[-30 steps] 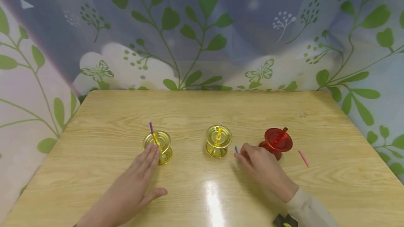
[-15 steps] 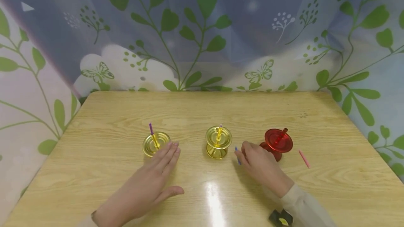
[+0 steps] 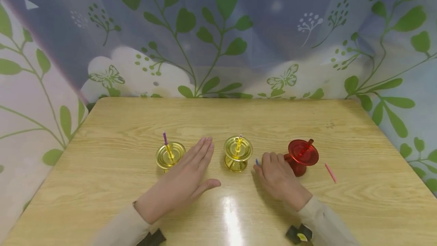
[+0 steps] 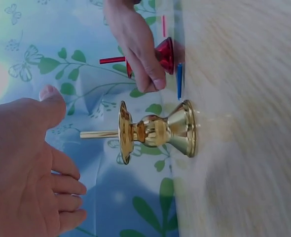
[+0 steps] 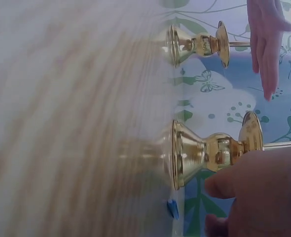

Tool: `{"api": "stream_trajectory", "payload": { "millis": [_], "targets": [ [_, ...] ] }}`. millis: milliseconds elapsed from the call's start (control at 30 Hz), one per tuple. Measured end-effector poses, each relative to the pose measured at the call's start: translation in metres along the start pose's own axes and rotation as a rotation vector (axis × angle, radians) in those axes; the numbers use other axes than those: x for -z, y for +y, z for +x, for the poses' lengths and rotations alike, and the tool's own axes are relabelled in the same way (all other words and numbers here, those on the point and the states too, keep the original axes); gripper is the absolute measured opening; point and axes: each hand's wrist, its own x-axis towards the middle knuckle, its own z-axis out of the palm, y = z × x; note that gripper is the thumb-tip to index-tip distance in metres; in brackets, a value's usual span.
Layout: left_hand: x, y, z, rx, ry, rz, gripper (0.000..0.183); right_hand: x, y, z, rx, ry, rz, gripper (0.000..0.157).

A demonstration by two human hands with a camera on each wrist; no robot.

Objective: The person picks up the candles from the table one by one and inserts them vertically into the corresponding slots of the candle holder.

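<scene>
In the head view my left hand point(image 3: 186, 179) hovers with straight fingers between two gold candle holders, partly covering the left holder point(image 3: 172, 151). A purple candle point(image 3: 165, 138) stands in that holder's tube. The middle gold candle holder point(image 3: 238, 149) has an upright tube. My right hand point(image 3: 281, 177) is beside the red candle holder point(image 3: 305, 153), its fingers bent downward. Below its fingertips a thin blue candle point(image 4: 179, 81) lies on the table, apart from them in the left wrist view. In the head view only its end shows beyond the hand.
A pink candle point(image 3: 330, 173) lies on the wooden table point(image 3: 211, 117), right of the red holder. Behind the table hangs a leaf-patterned cloth point(image 3: 191, 60). Dark camera mounts show at both wrists.
My left hand has moved right, from in front of the left gold holder towards the middle one. My right hand has shifted slightly, covering more of the blue candle. The holders stay put.
</scene>
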Motion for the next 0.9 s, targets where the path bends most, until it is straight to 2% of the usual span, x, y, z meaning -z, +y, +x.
{"api": "stream_trajectory", "payload": {
  "millis": [300,500,700,900],
  "targets": [
    [-0.004,0.002,0.033,0.025,-0.018,0.002,0.079,-0.008,-0.003,-0.002,0.013,0.013,-0.021,0.027],
    [-0.012,-0.003,0.055,0.046,-0.058,-0.04,0.074,-0.011,-0.009,0.002,-0.006,-0.027,-0.012,0.025],
    [-0.018,-0.003,0.066,0.063,-0.087,-0.073,0.073,-0.011,-0.014,0.007,-0.01,-0.012,-0.049,0.025],
    [-0.019,0.001,0.072,0.067,-0.117,-0.041,0.075,-0.01,-0.011,0.013,-0.063,-0.021,-0.079,0.025]
  ]
}}
